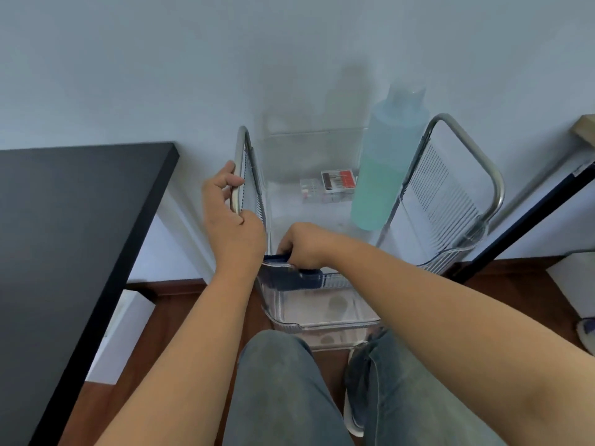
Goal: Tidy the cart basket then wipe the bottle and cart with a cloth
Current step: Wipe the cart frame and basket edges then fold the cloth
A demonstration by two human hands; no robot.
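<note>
A clear plastic cart (pixel 450 194) with metal tube handles stands against the wall. My left hand (pixel 230 214) grips the cart's left metal handle (pixel 240 149). My right hand (pixel 304 246) holds a dark blue cloth (pixel 301 275) pressed on the front rim of the top basket, near its left corner. A tall translucent bottle (pixel 383 175) of green liquid stands upright at the basket's right side. Two small clear boxes (pixel 331 186), one with a red label, lie at the back of the basket.
A black table (pixel 64 236) fills the left side. A dark bar (pixel 531 217) slants down at the right. A lower clear tray (pixel 322 317) of the cart shows under the cloth. My knees in jeans (pixel 283 391) are close to the cart's front. The floor is dark wood.
</note>
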